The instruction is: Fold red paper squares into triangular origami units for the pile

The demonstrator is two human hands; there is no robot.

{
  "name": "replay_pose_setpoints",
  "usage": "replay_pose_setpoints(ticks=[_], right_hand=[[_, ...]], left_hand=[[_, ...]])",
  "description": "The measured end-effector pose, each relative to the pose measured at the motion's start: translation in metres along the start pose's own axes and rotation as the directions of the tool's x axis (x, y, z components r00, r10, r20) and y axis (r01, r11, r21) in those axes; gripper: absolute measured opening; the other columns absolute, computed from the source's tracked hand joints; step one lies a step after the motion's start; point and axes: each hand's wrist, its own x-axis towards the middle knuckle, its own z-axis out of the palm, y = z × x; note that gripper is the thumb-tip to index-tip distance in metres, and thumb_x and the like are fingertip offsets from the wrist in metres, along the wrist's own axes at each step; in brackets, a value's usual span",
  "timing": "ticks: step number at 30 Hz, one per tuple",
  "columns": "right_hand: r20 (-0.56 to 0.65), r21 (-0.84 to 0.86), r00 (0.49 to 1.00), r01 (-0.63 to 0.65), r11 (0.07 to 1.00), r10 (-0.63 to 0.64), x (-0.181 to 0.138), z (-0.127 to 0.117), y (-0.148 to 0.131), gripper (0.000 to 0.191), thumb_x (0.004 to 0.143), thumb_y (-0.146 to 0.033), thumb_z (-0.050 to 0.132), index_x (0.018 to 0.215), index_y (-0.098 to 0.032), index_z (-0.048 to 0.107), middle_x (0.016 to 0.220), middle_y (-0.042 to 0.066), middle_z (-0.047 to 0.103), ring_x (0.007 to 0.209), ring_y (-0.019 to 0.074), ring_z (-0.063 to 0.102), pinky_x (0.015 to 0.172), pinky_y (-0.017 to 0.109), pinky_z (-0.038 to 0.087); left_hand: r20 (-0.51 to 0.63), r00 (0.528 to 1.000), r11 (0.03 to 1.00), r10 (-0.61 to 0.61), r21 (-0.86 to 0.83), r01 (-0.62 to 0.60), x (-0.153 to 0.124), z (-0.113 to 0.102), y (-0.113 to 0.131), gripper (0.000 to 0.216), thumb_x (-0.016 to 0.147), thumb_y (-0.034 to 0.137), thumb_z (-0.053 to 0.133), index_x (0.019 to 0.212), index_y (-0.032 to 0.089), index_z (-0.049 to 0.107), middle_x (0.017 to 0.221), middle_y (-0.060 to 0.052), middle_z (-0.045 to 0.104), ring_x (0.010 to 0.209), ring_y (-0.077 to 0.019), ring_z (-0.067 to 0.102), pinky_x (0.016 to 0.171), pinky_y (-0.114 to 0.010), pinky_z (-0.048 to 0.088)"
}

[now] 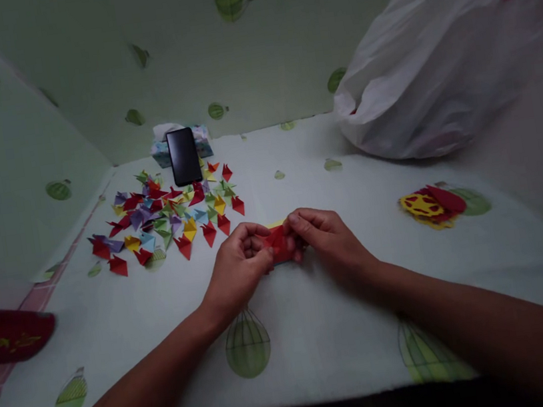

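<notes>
Between my two hands, over the middle of the table, is a piece of red origami paper point(281, 245), partly folded. My left hand point(241, 255) pinches its left side with thumb and fingers. On the right side, my right hand point(323, 233) grips it the same way, thumb on top. A bit of yellow paper point(275, 224) shows just behind the red piece; whether it lies beneath or is held too, I cannot tell. To the left spreads a group of small folded paper pieces point(166, 211) in red, yellow, green, blue and purple, several with pointed tips.
A black phone point(184, 156) leans on a tissue box point(160, 152) at the back left. At the back right slumps a large white plastic bag point(416, 82). Red and yellow paper cut-outs point(426, 205) lie on the right; a dark red object point(9, 332) sits at the left edge.
</notes>
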Motion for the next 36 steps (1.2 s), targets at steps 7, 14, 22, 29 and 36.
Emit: replay_pose_setpoints(ticks=[7, 14, 22, 29, 36], right_hand=[[0.083, -0.036, 0.996, -0.03, 0.999, 0.033, -0.001, 0.003, 0.001, 0.025, 0.084, -0.04, 0.069, 0.077, -0.017, 0.061, 0.066, -0.001, 0.063, 0.052, 0.0098, 0.051, 0.051, 0.025, 0.039], [-0.083, -0.115, 0.996, 0.032, 0.993, -0.041, -0.001, 0.003, -0.003, 0.021, 0.082, -0.032, 0.066, 0.07, -0.019, 0.056, 0.057, -0.003, 0.058, 0.054, 0.0115, 0.052, 0.054, 0.026, 0.04], [-0.173, -0.074, 0.983, 0.047, 0.996, -0.059, -0.005, 0.008, -0.005, 0.023, 0.08, -0.028, 0.066, 0.066, -0.021, 0.05, 0.056, -0.003, 0.06, 0.052, 0.0122, 0.057, 0.052, 0.027, 0.045], [-0.152, -0.06, 0.987, 0.041, 0.997, -0.05, -0.008, 0.01, -0.006, 0.024, 0.081, -0.031, 0.067, 0.067, -0.021, 0.051, 0.054, -0.002, 0.063, 0.051, 0.0134, 0.061, 0.053, 0.028, 0.049], [-0.121, 0.049, 0.992, -0.012, 0.999, 0.018, -0.01, 0.013, -0.006, 0.027, 0.078, -0.033, 0.072, 0.065, -0.02, 0.053, 0.057, -0.001, 0.066, 0.049, 0.0122, 0.063, 0.05, 0.026, 0.05]], left_hand=[[0.084, 0.995, 0.998, 0.057, 0.014, -0.058, 0.002, 0.0, -0.005, 0.019, 0.078, 0.021, 0.067, 0.094, 0.018, 0.056, 0.069, 0.004, 0.057, 0.061, -0.0103, 0.054, 0.058, -0.024, 0.044], [-0.045, 0.991, 0.991, 0.13, -0.022, -0.131, 0.003, -0.003, -0.007, 0.021, 0.081, 0.022, 0.067, 0.098, 0.017, 0.057, 0.078, 0.002, 0.059, 0.069, -0.0109, 0.057, 0.064, -0.023, 0.047], [-0.091, 0.988, 0.985, 0.124, -0.109, -0.134, 0.005, -0.002, -0.009, 0.029, 0.076, 0.022, 0.075, 0.101, 0.017, 0.061, 0.084, 0.0, 0.064, 0.077, -0.0123, 0.062, 0.074, -0.026, 0.051], [-0.029, 0.994, 0.99, 0.106, -0.095, -0.108, 0.004, -0.001, -0.008, 0.014, 0.08, 0.029, 0.071, 0.084, 0.016, 0.067, 0.074, 0.0, 0.069, 0.068, -0.013, 0.063, 0.067, -0.027, 0.052], [-0.085, 0.99, 0.985, 0.112, -0.123, -0.122, 0.003, -0.001, -0.005, 0.016, 0.078, 0.029, 0.075, 0.081, 0.016, 0.066, 0.071, 0.001, 0.068, 0.065, -0.0123, 0.064, 0.065, -0.026, 0.053]])
